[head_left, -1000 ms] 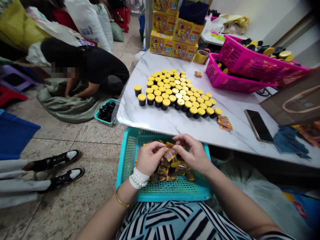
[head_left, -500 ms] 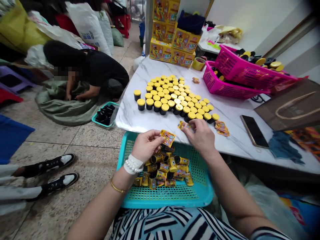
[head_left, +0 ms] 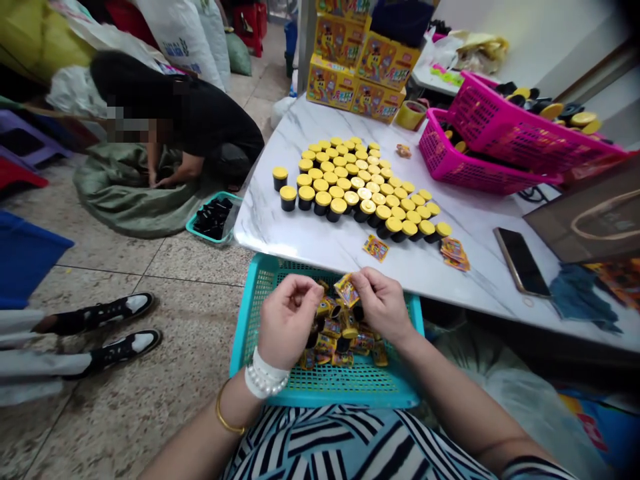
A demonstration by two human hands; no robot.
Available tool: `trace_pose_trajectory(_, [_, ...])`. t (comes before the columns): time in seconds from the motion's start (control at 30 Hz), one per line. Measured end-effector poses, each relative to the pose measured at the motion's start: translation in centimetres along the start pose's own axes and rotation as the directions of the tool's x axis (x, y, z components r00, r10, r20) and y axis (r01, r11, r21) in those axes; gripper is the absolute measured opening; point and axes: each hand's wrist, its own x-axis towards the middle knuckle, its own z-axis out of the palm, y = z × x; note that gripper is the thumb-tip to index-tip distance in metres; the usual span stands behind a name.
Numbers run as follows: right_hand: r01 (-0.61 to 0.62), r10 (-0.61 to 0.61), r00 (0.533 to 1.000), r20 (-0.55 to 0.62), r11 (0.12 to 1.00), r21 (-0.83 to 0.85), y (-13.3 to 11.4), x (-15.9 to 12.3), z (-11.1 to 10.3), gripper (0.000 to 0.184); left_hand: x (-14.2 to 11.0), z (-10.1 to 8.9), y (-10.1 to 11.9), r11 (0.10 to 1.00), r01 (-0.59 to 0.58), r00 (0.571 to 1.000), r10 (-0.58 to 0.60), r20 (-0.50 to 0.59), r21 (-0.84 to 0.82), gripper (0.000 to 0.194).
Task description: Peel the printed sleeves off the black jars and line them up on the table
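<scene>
Above the turquoise basket (head_left: 250, 293), my right hand (head_left: 385, 303) pinches a small yellow printed label (head_left: 346, 291). My left hand (head_left: 290, 320) faces it a little to the left, thumb and fingertips pressed together; anything between them is too small to make out. Below both hands, several black cups wrapped in yellow labels (head_left: 333, 328) lie loose in the basket. A single label (head_left: 375, 247) rests on the table edge in front. Farther right is a small pile of labels (head_left: 455, 254). Many black cups with yellow lids (head_left: 337, 207) stand close together on the table.
Pink baskets (head_left: 500, 133) of lidded cups, a phone (head_left: 521, 261) and a paper bag (head_left: 590, 213) occupy the table's right side. Yellow cartons (head_left: 360, 87) are stacked behind. A person (head_left: 200, 127) crouches at left by a basket of black pieces (head_left: 214, 219).
The label from my left hand is now in my right hand. My right hand has come back from the table toward my left, leaving another label lying there. The view has shifted slightly.
</scene>
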Motion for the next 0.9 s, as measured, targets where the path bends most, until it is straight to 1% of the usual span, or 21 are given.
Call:
trace_pose_trajectory(0.1, [-0.014,0.014,1.000,-0.001,0.999,0.042,0.1,-0.4,0.4,0.045,-1.7,0.3,-0.1,0.999,0.046,0.997,-0.045,0.062,-0.019,0.020])
trace_pose_trajectory(0.13, [-0.007,0.007,1.000,0.002,0.999,0.044,0.0,-0.5,0.5,0.045,-2.1,0.5,-0.2,0.997,0.067,0.995,-0.065,0.069,-0.030,0.021])
trace_pose_trajectory(0.2, [0.023,-0.023,1.000,-0.012,0.999,0.027,-0.4,-0.7,0.7,0.046,-2.6,0.9,-0.6,0.990,0.120,0.992,-0.117,0.046,-0.068,0.023])
trace_pose_trajectory(0.27, [0.058,-0.059,0.998,-0.039,0.998,-0.010,-0.6,-0.9,0.9,0.046,-2.8,1.0,-0.9,0.981,0.157,0.988,-0.156,0.014,-0.110,0.027])
trace_pose_trajectory(0.37, [0.109,-0.113,0.992,-0.057,0.992,-0.069,-0.8,-1.2,1.1,0.045,-2.8,0.9,-1.1,0.978,0.154,0.988,-0.157,-0.011,-0.138,0.030])
trace_pose_trajectory(0.47, [0.182,-0.189,0.981,-0.047,0.977,-0.115,-0.9,-1.6,1.3,0.043,-2.8,0.6,-1.1,0.974,0.172,0.985,-0.173,0.005,-0.146,0.033])
trace_pose_trajectory(0.6, [0.250,-0.257,0.965,-0.047,0.961,-0.117,-1.1,-2.1,1.5,0.040,-2.7,0.5,-1.7,0.957,0.218,0.976,-0.213,0.047,-0.192,0.035])
trace_pose_trajectory(0.67, [0.254,-0.263,0.962,-0.073,0.960,-0.115,-1.2,-2.2,1.5,0.040,-2.7,0.4,-1.9,0.952,0.214,0.977,-0.211,0.040,-0.218,0.033])
trace_pose_trajectory(0.73, [0.247,-0.258,0.962,-0.088,0.962,-0.116,-1.3,-2.3,1.5,0.040,-2.7,0.3,-2.0,0.956,0.189,0.981,-0.195,-0.008,-0.223,0.029])
trace_pose_trajectory(0.8, [0.245,-0.256,0.963,-0.085,0.962,-0.118,-1.3,-2.2,1.5,0.039,-2.8,0.2,-1.9,0.969,0.147,0.985,-0.163,-0.063,-0.199,0.025])
trace_pose_trajectory(0.9, [0.271,-0.281,0.957,-0.067,0.954,-0.131,-1.3,-2.2,1.7,0.039,-2.9,0.1,-1.6,0.984,0.090,0.991,-0.104,-0.083,-0.151,0.022])
